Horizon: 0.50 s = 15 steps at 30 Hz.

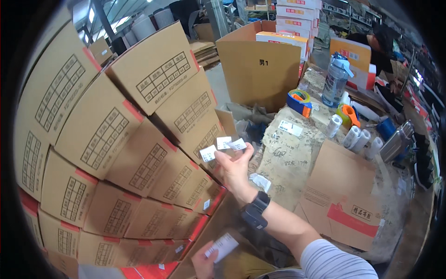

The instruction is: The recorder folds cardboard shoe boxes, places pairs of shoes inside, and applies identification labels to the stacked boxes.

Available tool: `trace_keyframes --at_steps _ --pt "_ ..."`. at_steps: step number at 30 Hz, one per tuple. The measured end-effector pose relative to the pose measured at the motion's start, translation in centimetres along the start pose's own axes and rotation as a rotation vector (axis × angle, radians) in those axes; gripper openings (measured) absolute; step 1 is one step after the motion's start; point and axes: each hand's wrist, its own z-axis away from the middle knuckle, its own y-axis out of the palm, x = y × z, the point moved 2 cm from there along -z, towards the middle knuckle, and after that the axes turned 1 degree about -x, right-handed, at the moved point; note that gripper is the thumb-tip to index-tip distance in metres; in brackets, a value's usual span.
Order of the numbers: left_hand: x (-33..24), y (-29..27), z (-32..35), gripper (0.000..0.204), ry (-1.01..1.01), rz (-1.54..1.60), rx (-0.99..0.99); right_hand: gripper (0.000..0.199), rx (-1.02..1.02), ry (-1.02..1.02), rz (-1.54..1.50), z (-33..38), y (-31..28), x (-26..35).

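Right hand (236, 168), fingers pinched on small white rectangular paper labels (238, 144), before stacked brown cardboard boxes (139, 153); left hand (203, 264) lower, fingers narrowed on white printed paper strip (226, 246); worn pale surface (290, 149) rightward, bearing flat brown cardboard (344, 181).

White labels (207, 153); brown cartons (125, 88); striped white sleeve (337, 261).
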Motion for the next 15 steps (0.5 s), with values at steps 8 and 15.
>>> trace_keyframes --at_steps 8,15 --pt "-0.8 0.9 1.2 0.063 0.0 -0.115 0.189 0.065 -0.11 -0.08 0.119 -1.7 -2.2 -3.2" --pt "0.2 1.5 0.5 0.06 -0.021 -0.124 0.216 0.022 -0.271 -0.188 0.701 -2.1 -8.3 -5.9"
